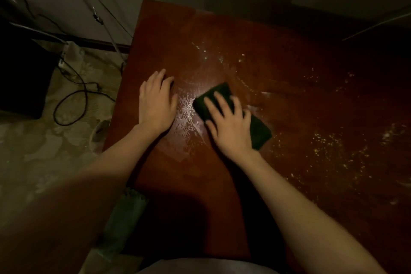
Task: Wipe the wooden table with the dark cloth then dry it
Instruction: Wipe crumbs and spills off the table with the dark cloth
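Dark cloth point(259, 131) lies flat on wooden table point(222, 40), nearer the left edge than the right, approx mid-depth. Right hand point(229, 124) presses on top of it, fingers point(210, 105) straight and spread, tips short of cloth's far end; cloth sticks out past palm on the right. Left hand point(156, 102) rests flat on table by left edge, fingers loosely together, holding nothing. Wet streaks point(186, 109) btwn hands; pale crumbs point(329, 142) toward right edge. Cables point(73, 93) on floor, left.
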